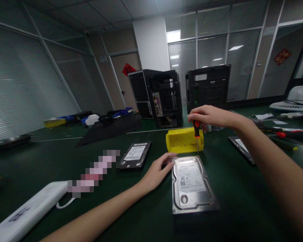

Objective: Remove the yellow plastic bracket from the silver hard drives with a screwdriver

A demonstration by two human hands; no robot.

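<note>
- I have the right hand (205,116) bent down from above, its fingers clenched round the handle of the screwdriver (197,133).
- I see the left hand (156,173) with its fingers half curled and a gap between thumb and forefinger. They rest at the far left corner of the hard drive (192,183) and are not wrapped round it; how hard they press, I cannot tell.
- The screwdriver stands almost upright, black and red handle up, shaft down. Its tip is at the drive's far right corner, but I cannot tell whether it sits in a screw.
- The hard drive lies flat on the near part of the table (141,223), label side up. Its long axis runs near to far, the far end leaning slightly left; a round silver mark shows near its near left corner.
- Just beyond the drive's far edge I have the yellow bin (169,143), its open side facing near.
- To the left of that bin, apart from the left hand, lies a second drive (135,156), label up, its far end slanting right.
- I make out a third drive (242,148) on the right, partly hidden by the right forearm.
- Two black computer cases (163,97) stand upright on the far side, one left, one right.
- On the far right I see hand tools (294,133) lying together.
</note>
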